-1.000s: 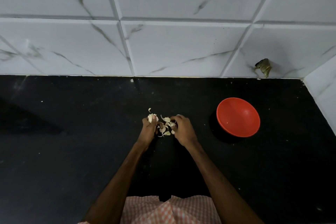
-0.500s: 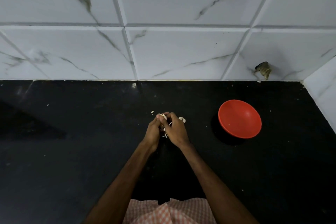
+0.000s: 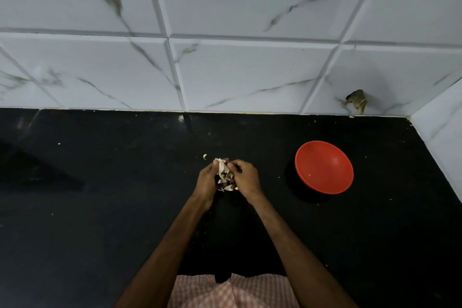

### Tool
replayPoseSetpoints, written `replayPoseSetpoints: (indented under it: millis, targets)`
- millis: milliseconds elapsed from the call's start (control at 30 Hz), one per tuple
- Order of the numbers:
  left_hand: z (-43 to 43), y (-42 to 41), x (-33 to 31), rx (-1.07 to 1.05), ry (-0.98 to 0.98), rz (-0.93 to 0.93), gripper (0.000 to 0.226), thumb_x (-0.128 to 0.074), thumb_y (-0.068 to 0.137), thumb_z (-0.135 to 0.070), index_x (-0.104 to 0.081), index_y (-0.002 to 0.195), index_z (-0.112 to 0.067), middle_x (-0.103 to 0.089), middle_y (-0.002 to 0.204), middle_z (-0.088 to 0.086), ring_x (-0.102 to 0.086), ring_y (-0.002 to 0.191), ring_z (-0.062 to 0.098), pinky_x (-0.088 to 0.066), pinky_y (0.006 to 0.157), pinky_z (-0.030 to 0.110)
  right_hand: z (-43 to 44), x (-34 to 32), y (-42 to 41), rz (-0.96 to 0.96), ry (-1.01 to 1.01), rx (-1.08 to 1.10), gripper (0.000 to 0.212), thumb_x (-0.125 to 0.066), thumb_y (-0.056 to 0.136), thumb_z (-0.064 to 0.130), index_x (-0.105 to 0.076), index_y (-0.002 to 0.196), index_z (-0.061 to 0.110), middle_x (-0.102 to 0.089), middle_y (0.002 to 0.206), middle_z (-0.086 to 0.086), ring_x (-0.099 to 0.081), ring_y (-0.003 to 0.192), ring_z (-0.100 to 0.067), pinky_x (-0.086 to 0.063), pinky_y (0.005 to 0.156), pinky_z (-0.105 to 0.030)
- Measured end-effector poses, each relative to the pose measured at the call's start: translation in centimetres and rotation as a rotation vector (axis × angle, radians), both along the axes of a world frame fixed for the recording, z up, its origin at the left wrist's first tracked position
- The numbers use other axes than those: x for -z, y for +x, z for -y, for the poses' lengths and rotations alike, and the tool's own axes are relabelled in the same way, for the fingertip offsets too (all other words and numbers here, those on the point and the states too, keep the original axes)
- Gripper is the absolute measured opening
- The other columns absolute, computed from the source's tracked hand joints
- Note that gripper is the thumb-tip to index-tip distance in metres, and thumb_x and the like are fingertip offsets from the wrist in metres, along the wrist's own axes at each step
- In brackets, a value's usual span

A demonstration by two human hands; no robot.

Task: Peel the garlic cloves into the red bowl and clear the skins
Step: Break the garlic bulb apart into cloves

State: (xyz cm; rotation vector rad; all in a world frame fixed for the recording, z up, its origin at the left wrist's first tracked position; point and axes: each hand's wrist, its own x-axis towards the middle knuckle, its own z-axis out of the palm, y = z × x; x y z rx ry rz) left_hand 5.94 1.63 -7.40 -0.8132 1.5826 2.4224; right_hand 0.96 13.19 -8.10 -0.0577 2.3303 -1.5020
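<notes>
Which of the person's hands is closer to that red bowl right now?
Right. The right hand pinches the garlic on the side toward the red bowl, not touching it; the left hand grips the garlic from the far side.

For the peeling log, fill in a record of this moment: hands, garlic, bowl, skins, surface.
left hand: grips the garlic
right hand: pinches at the same garlic
red bowl: on the counter to the right, apart from the hands; no clove visible inside
skins: pale bits just below the hands; one scrap beyond them
counter: black, against a white tiled wall
</notes>
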Motion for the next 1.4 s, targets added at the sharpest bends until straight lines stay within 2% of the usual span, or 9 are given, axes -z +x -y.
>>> replayPoseSetpoints:
  millis: [233,433,533,700,867,1000,1133,1267,1400]
  targets:
    - [0.6,0.5,0.7,-0.048,-0.095,0.064,0.037,-0.047,0.105,-0.038,-0.071,0.108,-0.01,-0.075,0.104,0.016,-0.068,0.09,0.029,-0.052,0.08,0.043,-1.4,1.7,0.2,0.03,0.13,0.027,0.02,-0.061,0.101,0.023,-0.067,0.111,0.007,-0.07,0.086,-0.006,-0.064,0.056,-0.01,-0.059,0.053,-0.034]
    - [0.6,0.5,0.9,-0.061,-0.1,0.081,0.034,-0.059,0.101,-0.031,-0.07,0.109,0.0,-0.072,0.095,0.017,-0.066,0.079,0.021,-0.052,0.071,0.035,-1.0,0.6,0.3,-0.238,0.558,-0.126,0.041,-0.046,0.101,0.054,-0.062,0.111,0.018,-0.071,0.101,0.0,-0.068,0.093,-0.02,-0.055,0.08,-0.041]
    - [0.5,0.3,0.7,-0.061,-0.067,0.086,0.018,-0.06,0.1,-0.021,-0.068,0.099,-0.005,-0.072,0.088,0.009,-0.067,0.069,0.012,-0.052,0.057,0.025,0.4,0.0,0.7,-0.088,0.277,-0.123,0.047,-0.042,0.097,0.066,-0.063,0.103,0.024,-0.068,0.088,0.009,-0.065,0.083,-0.008,-0.054,0.078,-0.037]
    - [0.0,0.2,0.1,-0.079,0.059,0.085,0.017,-0.058,0.101,-0.026,-0.062,0.095,-0.011,-0.068,0.084,0.006,-0.066,0.069,0.012,-0.054,0.06,0.028,1.6,0.1,1.2,0.013,-0.028,-0.015,0.037,-0.05,0.101,0.052,-0.064,0.099,0.018,-0.071,0.087,0.003,-0.069,0.083,-0.009,-0.056,0.078,-0.034]
    - [-0.8,-0.1,-0.2,-0.144,0.15,0.074,0.027,-0.06,0.099,-0.035,-0.06,0.104,-0.009,-0.068,0.093,0.008,-0.066,0.085,0.02,-0.054,0.075,0.036,2.5,-0.7,1.3,-0.067,0.101,0.007,0.034,-0.037,0.107,0.043,-0.059,0.102,0.017,-0.068,0.091,0.004,-0.065,0.081,-0.007,-0.047,0.063,-0.025]
    - [-0.7,-0.4,-0.2,-0.152,0.127,0.086,0.026,-0.061,0.099,-0.033,-0.063,0.103,-0.007,-0.07,0.09,0.008,-0.068,0.082,0.018,-0.057,0.068,0.032,2.6,-0.9,1.5,-0.048,0.089,0.013,0.032,-0.038,0.107,0.043,-0.06,0.107,0.019,-0.068,0.095,0.005,-0.065,0.084,-0.003,-0.047,0.064,-0.023]
    - [-0.8,-0.5,-0.7,-0.163,0.16,0.109,0.021,-0.054,0.103,-0.029,-0.059,0.105,-0.009,-0.065,0.082,0.004,-0.064,0.06,0.009,-0.047,0.046,0.022,2.5,-1.0,1.6,-0.048,0.058,0.003,0.028,-0.041,0.107,0.044,-0.057,0.101,0.022,-0.067,0.091,0.01,-0.064,0.081,0.002,-0.044,0.064,-0.018]
    - [-2.1,-0.7,-0.4,-0.221,-0.004,0.092,0.023,-0.054,0.104,-0.027,-0.057,0.096,-0.006,-0.068,0.089,0.007,-0.068,0.077,0.012,-0.054,0.065,0.027,3.2,-0.6,2.0,-0.091,0.094,0.097,0.037,-0.04,0.108,0.039,-0.061,0.101,0.01,-0.07,0.092,-0.003,-0.067,0.082,-0.015,-0.052,0.071,-0.032]
    - [-3.0,-0.3,-0.6,-0.217,-0.128,0.039,0.03,-0.047,0.107,-0.032,-0.054,0.101,-0.003,-0.067,0.088,0.003,-0.068,0.078,0.008,-0.056,0.07,0.028,3.0,-0.5,1.9,-0.067,0.047,0.142,0.031,-0.046,0.106,0.032,-0.061,0.091,0.009,-0.064,0.078,0.003,-0.061,0.071,-0.01,-0.041,0.056,-0.012]
